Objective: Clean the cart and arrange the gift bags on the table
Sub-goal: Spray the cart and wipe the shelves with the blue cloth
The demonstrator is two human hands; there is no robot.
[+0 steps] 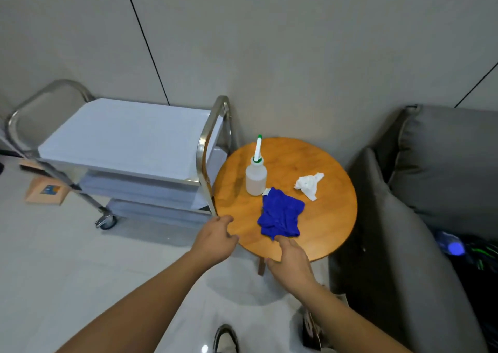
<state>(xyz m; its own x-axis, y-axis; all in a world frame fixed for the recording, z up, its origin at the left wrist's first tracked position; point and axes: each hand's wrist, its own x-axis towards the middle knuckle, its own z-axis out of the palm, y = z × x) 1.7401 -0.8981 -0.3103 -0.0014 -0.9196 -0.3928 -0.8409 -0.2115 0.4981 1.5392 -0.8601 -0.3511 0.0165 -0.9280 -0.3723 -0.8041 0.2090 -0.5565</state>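
Note:
A steel cart (129,137) with a pale top shelf stands at the left against the wall. Beside it is a round wooden table (331,218). On the table lie a crumpled blue cloth (281,215), a white squeeze bottle (256,176) with a green-tipped nozzle, and a crumpled white tissue (308,184). My left hand (215,241) hovers at the table's near left edge, fingers loosely curled, holding nothing. My right hand (292,263) reaches over the near edge, its fingers just short of the blue cloth. No gift bags are clearly in view.
A grey sofa (431,191) with cushions fills the right side. A cardboard box (45,191) lies on the floor behind the cart. A dark bag (312,328) sits on the floor by my right arm. My shoe (225,338) shows at the bottom.

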